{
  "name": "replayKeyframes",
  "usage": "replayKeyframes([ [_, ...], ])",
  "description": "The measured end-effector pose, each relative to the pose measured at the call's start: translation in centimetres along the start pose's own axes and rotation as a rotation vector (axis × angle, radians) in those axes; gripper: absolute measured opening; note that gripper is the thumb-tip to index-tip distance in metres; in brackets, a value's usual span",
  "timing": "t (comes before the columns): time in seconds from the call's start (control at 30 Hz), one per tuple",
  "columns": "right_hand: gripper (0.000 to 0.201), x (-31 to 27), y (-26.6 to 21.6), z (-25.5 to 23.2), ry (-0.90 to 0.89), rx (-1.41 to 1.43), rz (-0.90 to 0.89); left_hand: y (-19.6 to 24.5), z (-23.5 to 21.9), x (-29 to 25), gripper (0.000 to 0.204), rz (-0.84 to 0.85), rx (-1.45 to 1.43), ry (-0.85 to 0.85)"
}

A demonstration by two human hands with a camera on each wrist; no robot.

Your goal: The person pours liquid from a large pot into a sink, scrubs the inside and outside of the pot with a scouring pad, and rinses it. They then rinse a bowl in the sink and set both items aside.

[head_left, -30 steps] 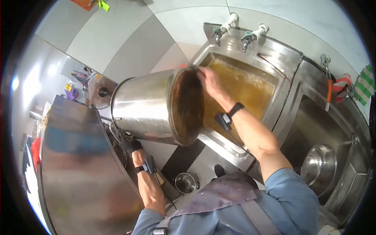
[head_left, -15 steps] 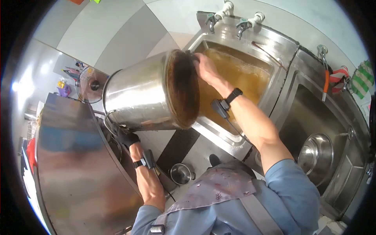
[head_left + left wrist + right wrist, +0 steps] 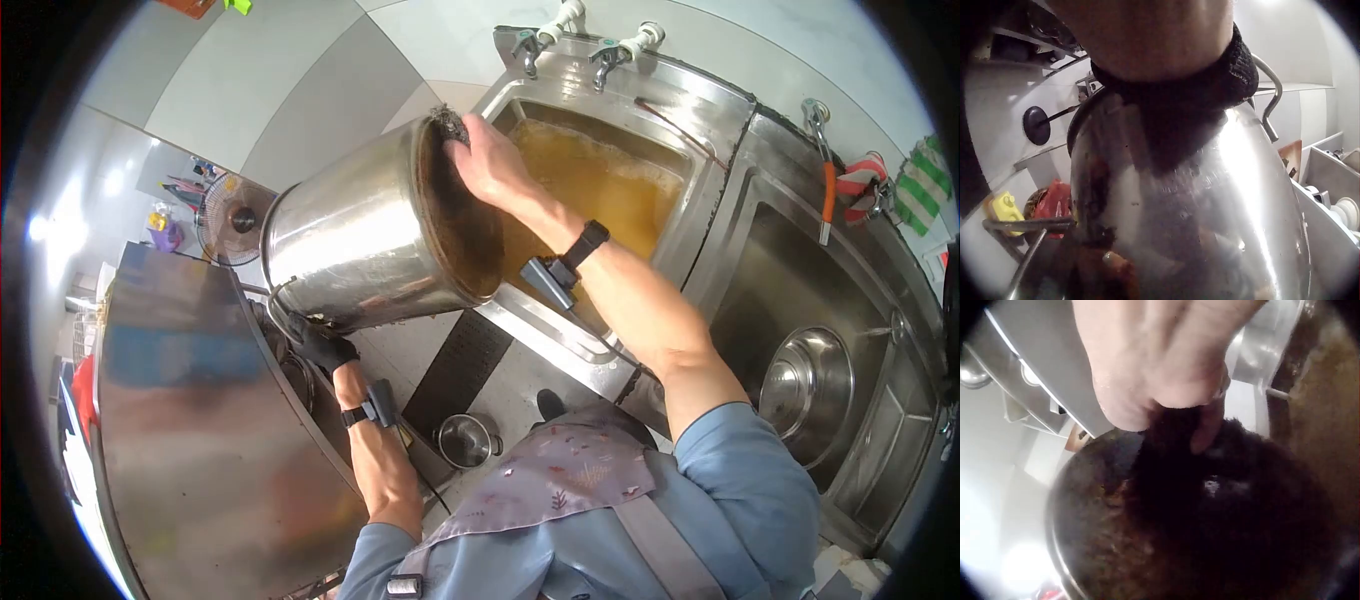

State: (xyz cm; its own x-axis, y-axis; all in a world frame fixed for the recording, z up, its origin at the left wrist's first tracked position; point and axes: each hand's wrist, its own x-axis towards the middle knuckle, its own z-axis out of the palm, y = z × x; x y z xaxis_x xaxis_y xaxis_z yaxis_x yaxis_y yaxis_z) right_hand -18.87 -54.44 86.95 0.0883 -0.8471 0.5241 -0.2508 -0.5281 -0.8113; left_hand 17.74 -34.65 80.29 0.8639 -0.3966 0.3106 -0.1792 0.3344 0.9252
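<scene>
A large steel stockpot (image 3: 345, 235) is tipped on its side, its blackened, brown-stained bottom (image 3: 1122, 519) turned toward the sink. My right hand (image 3: 490, 170) is bare and grips a dark steel wool scrubber (image 3: 449, 124) at the upper edge of that bottom. In the right wrist view the fingers bend over the scrubber against the dark metal. On the pot's lower side, my left hand (image 3: 325, 348), in a black glove, holds it beside the wire handle (image 3: 282, 298). The left wrist view shows the glove's cuff (image 3: 1179, 94) close over the pot's wall, with the fingers hidden.
Brownish water (image 3: 590, 190) fills the sink basin (image 3: 690, 190) beside the pot. A second basin (image 3: 720, 290) to the right holds a metal bowl (image 3: 805, 390). Taps (image 3: 610, 65) stick out from the wall. A steel counter (image 3: 220, 420) stands left, and a small pot (image 3: 466, 440) sits below.
My right hand has moved left and upward along the edge of the pot's bottom, bringing the scrubber into view. The pot appears slightly farther left and higher; my left hand keeps its hold.
</scene>
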Motion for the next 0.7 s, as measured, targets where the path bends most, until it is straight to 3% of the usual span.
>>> replayKeyframes([
  [0.1, 0.026, -3.3, 4.7, 2.1, -0.031, -0.008, -0.026, 0.6, 0.8, -0.9, 0.055, 0.019, -0.016, -0.011],
  [0.13, 0.029, -4.6, 7.8, 2.8, -0.235, -0.047, 0.112, 1.4, 1.9, -1.9, 0.054, 0.012, -0.018, 0.028],
  [0.17, 0.031, -6.9, 8.6, 1.6, -0.353, -0.063, 0.139, 2.2, 1.8, -2.5, 0.054, 0.004, 0.001, 0.050],
  [0.2, 0.032, -7.9, 12.6, 3.0, -0.614, -0.370, 0.247, 1.9, 1.7, -1.9, 0.054, 0.012, -0.006, 0.039],
  [0.27, 0.032, -8.9, 15.4, 1.9, -0.866, -0.719, 0.422, 1.1, 0.9, -1.2, 0.052, -0.010, 0.015, 0.022],
  [0.33, 0.031, -9.0, 18.1, -0.3, -0.521, -0.712, 0.683, 0.9, 1.6, -2.0, 0.052, 0.001, -0.002, 0.021],
  [0.37, 0.031, -10.5, 21.1, -0.6, -0.527, -0.711, 0.689, 1.7, 1.9, -3.2, 0.052, 0.010, -0.003, 0.026],
  [0.4, 0.030, -11.9, 25.0, -0.4, -0.338, -0.697, 0.709, 2.7, 2.6, -4.4, 0.052, 0.024, -0.010, 0.031],
  [0.43, 0.030, -12.2, 25.1, -0.6, -0.147, -0.676, 0.728, 2.8, 2.8, -4.7, 0.051, 0.027, -0.004, 0.026],
  [0.47, 0.030, -11.6, 25.2, -0.2, -0.138, -0.672, 0.726, 3.2, 2.8, -4.6, 0.051, 0.040, 0.007, 0.022],
  [0.53, 0.028, -10.3, 23.6, 0.3, -0.346, -0.294, 0.871, 2.7, 2.8, -3.9, 0.051, 0.030, 0.011, 0.012],
  [0.6, 0.027, -7.9, 18.8, 0.0, -0.546, 0.097, 0.986, 2.7, 2.5, -3.8, 0.050, 0.047, 0.021, 0.007],
  [0.67, 0.034, -3.4, 9.8, -2.5, -0.436, 0.283, 0.900, 2.5, 2.5, -3.0, 0.049, 0.049, 0.028, 0.007],
  [0.7, 0.040, -2.1, 6.1, -3.0, -0.326, 0.310, 0.776, 2.5, 2.5, -2.8, 0.049, 0.048, 0.031, 0.006],
])
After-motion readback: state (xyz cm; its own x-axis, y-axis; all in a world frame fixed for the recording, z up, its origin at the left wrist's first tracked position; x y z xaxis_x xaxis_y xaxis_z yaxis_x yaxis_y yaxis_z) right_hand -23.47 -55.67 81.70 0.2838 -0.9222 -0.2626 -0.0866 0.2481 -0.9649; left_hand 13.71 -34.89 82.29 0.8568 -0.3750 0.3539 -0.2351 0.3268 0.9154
